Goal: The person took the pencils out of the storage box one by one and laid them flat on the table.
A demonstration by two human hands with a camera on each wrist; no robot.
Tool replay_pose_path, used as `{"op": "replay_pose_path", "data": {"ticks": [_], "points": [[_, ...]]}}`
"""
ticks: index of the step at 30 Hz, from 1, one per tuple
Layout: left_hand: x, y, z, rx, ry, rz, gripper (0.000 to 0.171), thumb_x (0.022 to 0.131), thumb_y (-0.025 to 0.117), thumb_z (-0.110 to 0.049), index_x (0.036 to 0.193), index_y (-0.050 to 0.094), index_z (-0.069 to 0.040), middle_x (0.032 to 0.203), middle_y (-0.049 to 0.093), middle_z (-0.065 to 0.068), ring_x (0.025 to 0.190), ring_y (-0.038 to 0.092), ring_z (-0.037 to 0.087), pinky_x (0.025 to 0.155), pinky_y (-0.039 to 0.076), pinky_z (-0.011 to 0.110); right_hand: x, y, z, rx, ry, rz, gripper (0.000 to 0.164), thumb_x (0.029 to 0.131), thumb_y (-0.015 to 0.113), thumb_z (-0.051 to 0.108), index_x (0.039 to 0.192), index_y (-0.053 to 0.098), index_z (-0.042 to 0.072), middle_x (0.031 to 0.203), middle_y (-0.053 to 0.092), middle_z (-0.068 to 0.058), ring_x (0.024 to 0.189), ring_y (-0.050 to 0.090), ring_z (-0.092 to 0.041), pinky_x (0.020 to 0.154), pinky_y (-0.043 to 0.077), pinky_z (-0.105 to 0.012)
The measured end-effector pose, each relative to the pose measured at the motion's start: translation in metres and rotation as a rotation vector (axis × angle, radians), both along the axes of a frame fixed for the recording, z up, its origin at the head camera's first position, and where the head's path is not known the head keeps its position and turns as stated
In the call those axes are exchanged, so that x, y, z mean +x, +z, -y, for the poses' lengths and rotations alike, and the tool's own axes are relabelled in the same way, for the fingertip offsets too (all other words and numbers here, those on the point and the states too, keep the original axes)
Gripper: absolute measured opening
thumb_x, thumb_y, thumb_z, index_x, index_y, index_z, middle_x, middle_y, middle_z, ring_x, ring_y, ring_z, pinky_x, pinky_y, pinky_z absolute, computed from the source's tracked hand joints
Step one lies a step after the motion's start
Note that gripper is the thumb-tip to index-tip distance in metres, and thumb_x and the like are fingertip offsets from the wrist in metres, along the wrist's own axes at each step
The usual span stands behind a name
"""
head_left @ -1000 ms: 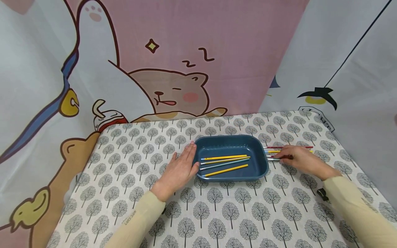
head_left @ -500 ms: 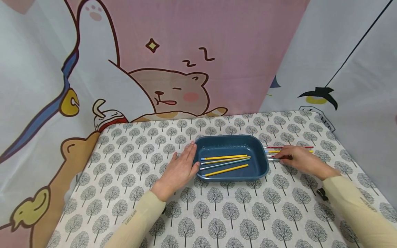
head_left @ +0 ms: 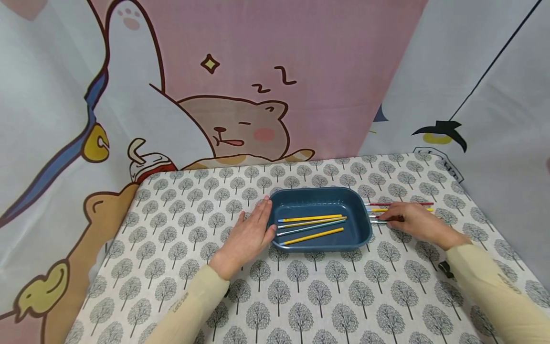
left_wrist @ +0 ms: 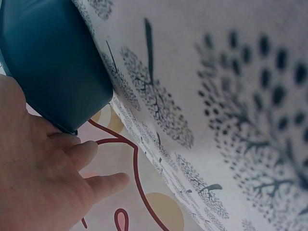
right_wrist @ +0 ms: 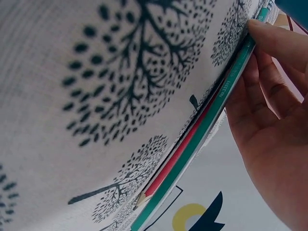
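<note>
A dark blue rectangular dish (head_left: 309, 203) stands on the table, with several slim yellow and teal pencils or brushes lying in it. My left hand (head_left: 247, 239) rests against the dish's left end, fingers extended along the rim. To the right of the dish, my right hand (head_left: 418, 223) pinches a green pencil (right_wrist: 211, 113) between thumb and fingers, close over the cloth. A red pencil (right_wrist: 178, 159) with a sharpened tip lies right beside the green one. In the head view the right hand hides most of both.
Beyond the right hand lie a slim red stick (head_left: 425, 204) and a yellow pencil (head_left: 378, 210), side by side. A tree-print cloth (head_left: 301, 296) covers the table. Cartoon-printed curtains (head_left: 335, 71) hang behind and at both sides.
</note>
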State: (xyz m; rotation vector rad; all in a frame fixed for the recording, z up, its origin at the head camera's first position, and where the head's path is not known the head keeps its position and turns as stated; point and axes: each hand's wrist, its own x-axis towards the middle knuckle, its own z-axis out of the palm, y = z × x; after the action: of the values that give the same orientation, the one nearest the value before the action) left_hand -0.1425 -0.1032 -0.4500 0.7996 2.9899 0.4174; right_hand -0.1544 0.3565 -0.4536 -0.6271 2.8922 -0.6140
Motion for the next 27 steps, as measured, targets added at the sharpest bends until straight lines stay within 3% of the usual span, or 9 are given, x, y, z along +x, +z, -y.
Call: {"op": "replay_pose_path", "data": {"ticks": [9, 15, 21, 27], "points": [[0.001, 0.0, 0.001, -0.001, -0.001, -0.001, 0.069, 0.111, 0.034, -0.043, 0.166, 0.016, -0.004, 0.172, 0.017, 0.012, 0.155, 0.027, 0.031, 0.119, 0.029, 0.064, 0.0, 0.0, 0.001, -0.008, 0.001, 0.005, 0.025, 0.087, 0.079, 0.0, 0.108, 0.081, 0.013, 0.107, 0.074, -0.002, 0.094, 0.069, -0.019, 0.079, 0.058, -0.04], [0.001, 0.0, 0.001, 0.004, -0.005, -0.001, 0.069, 0.111, 0.036, -0.042, 0.166, 0.017, -0.004, 0.172, 0.016, 0.012, 0.155, 0.026, 0.031, 0.119, 0.028, 0.064, 0.0, 0.001, 0.001, -0.002, 0.0, 0.006, 0.025, 0.087, 0.079, 0.001, 0.11, 0.081, 0.013, 0.107, 0.073, -0.001, 0.091, 0.067, -0.015, 0.077, 0.057, -0.036], [0.001, 0.0, 0.0, 0.017, -0.005, 0.007, 0.069, 0.111, 0.039, -0.039, 0.166, 0.015, -0.004, 0.172, 0.017, 0.013, 0.155, 0.026, 0.031, 0.119, 0.027, 0.064, 0.008, 0.011, 0.001, -0.03, -0.05, -0.021, 0.023, 0.09, 0.079, 0.008, 0.112, 0.08, 0.014, 0.11, 0.073, -0.002, 0.091, 0.063, -0.015, 0.074, 0.053, -0.036], [0.0, -0.001, 0.0, 0.021, -0.002, 0.008, 0.069, 0.111, 0.039, -0.039, 0.166, 0.016, -0.004, 0.172, 0.016, 0.012, 0.155, 0.026, 0.031, 0.119, 0.028, 0.064, 0.017, 0.022, -0.001, -0.08, -0.075, -0.079, 0.02, 0.093, 0.078, 0.013, 0.114, 0.078, 0.01, 0.108, 0.073, -0.005, 0.091, 0.067, -0.018, 0.073, 0.058, -0.032]]}}
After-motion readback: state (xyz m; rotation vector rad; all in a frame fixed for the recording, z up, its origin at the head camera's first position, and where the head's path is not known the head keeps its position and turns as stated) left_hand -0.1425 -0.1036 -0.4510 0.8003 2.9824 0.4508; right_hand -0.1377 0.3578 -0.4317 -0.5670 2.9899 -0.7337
